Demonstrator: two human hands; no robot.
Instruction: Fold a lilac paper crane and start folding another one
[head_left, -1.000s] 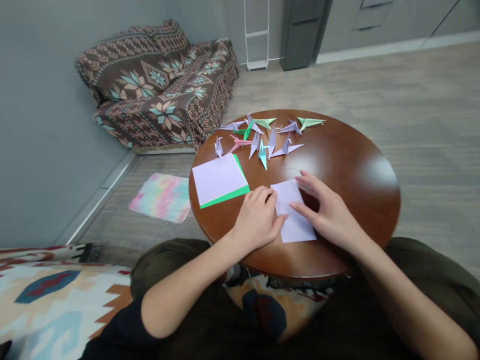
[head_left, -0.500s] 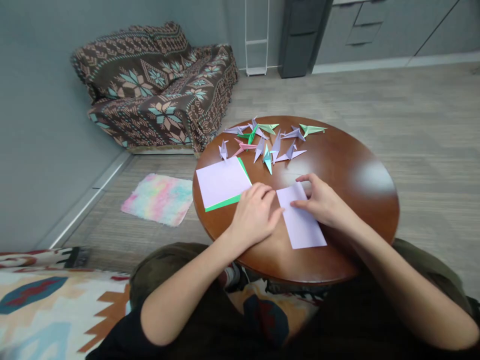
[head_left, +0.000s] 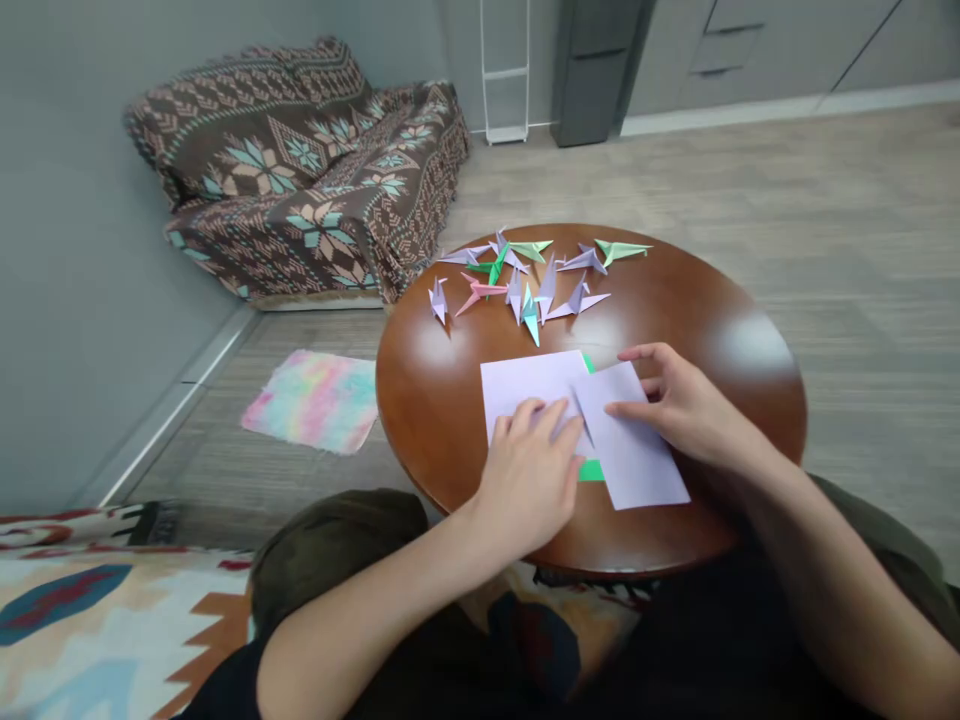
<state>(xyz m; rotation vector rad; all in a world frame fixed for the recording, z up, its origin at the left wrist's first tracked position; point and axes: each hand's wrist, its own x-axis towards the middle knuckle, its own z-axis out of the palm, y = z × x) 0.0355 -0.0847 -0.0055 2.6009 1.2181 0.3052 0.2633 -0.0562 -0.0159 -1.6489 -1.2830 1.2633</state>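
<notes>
**Near side of the surface (head_left: 442, 400) — lilac sheets (head_left: 525, 385) overlapping**

Just right of centre, the left hand (head_left: 529, 480) lies flat on the wider sheet, fingers together, not pinching; green shows at that sheet's edge. The right hand (head_left: 694, 415), thumb and fingers apart, rests on the narrower sheet (head_left: 637, 450) lying across it. Paper cranes (head_left: 525, 290) sit scattered farther off — toward the far side.
</notes>
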